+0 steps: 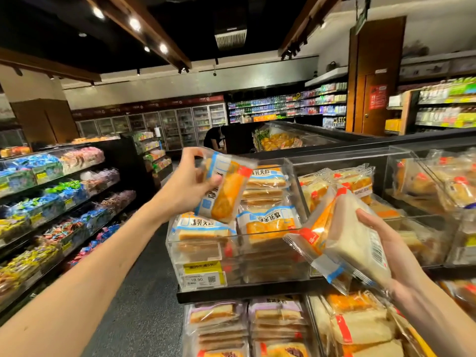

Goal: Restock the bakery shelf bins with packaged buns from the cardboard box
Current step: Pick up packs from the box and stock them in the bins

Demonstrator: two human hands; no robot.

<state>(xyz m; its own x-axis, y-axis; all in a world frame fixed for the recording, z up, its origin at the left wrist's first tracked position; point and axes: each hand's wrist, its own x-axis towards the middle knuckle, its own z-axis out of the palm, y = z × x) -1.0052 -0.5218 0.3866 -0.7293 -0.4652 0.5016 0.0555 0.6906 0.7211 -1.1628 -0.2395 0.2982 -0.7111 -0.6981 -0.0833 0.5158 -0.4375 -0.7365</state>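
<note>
In a supermarket aisle, your right hand [394, 243], nearest the camera at lower right, has fingers and thumb curled round a small stack of wrapped buns [345, 235], held tilted with the barcode side toward you. How many packs are in it cannot be told. Grip firmly without crushing: the bread looks soft and the film slippery. Just below, purple-labelled packs [219, 315] lie on the lower shelf.

Beyond, the clear shelf bin [257, 264] with the yellow price label [202, 275] on its front holds blue-banded packs stacked nearly to its rim. Your left hand [185, 186] grips one blue-banded pack [224, 186] at its left edge, thumb on the printed face, and holds it tilted just above the stacks. The step in hand appears to be laying this pack on top. Turn it flat, printed face up like its neighbours. Set it down on the lowest stack rather than dropping it, since a pack placed high in a bin this full could slide over the front wall. The packs in your right hand show both red and blue markings, so check them against this bin and the neighbouring bin [334, 158] before feeding either.

The cardboard box is not in view. Farther off, candy shelves [51, 202] line the left. A person in black [213, 140] bends before glass-door coolers [180, 124].
</note>
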